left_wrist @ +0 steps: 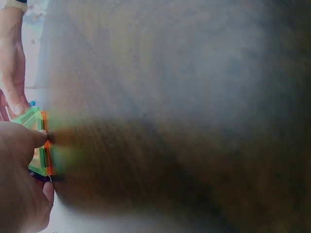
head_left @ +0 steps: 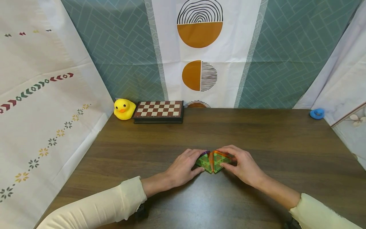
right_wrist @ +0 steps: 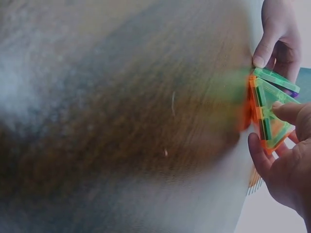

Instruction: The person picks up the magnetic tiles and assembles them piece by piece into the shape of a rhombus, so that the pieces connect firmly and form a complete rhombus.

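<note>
Green and orange translucent magnetic triangle tiles (head_left: 213, 161) sit mid-table near me, my left hand (head_left: 183, 167) curled round their left side and my right hand (head_left: 243, 165) pinching the right, both closed on the cluster. I'd judge the tiles need even pressure from both sides so the edges meet squarely. Far left, a yellow rubber duck (head_left: 124, 109) and chessboard (head_left: 159, 110), far right a blue toy (head_left: 317, 113), all well apart, obstructing nothing.

Green/orange tiles (head_left: 213, 161), yellow duck (head_left: 124, 109)
</note>
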`<state>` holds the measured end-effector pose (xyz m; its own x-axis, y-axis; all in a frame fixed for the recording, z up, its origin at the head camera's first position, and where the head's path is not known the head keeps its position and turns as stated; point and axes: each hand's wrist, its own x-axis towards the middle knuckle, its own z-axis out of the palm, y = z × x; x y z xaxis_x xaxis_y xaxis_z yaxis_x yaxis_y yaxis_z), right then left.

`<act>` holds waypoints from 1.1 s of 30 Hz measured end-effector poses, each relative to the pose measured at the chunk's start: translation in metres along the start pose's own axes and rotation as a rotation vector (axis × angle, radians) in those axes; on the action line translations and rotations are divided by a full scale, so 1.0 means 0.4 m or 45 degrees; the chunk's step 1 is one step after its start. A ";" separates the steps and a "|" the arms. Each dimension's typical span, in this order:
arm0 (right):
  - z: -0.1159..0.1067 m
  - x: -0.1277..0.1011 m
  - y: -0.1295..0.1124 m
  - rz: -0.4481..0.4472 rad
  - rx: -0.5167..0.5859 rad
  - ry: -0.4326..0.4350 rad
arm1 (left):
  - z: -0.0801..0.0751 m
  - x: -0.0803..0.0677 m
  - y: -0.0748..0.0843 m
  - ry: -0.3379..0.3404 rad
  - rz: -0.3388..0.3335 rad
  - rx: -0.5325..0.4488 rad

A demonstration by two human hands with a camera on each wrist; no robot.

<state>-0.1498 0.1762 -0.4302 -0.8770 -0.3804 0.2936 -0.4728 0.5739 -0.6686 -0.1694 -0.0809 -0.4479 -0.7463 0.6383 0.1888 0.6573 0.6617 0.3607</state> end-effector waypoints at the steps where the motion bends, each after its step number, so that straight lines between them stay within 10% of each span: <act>1: 0.000 0.000 -0.001 -0.002 -0.005 0.001 | 0.000 0.000 0.000 0.000 0.000 0.001; 33: 0.013 0.007 -0.024 -0.044 -0.038 0.016 | -0.002 0.000 0.001 0.018 0.035 0.012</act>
<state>-0.1470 0.1659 -0.4264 -0.8610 -0.3913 0.3247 -0.5050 0.5824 -0.6371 -0.1692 -0.0810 -0.4472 -0.7294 0.6506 0.2115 0.6784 0.6478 0.3466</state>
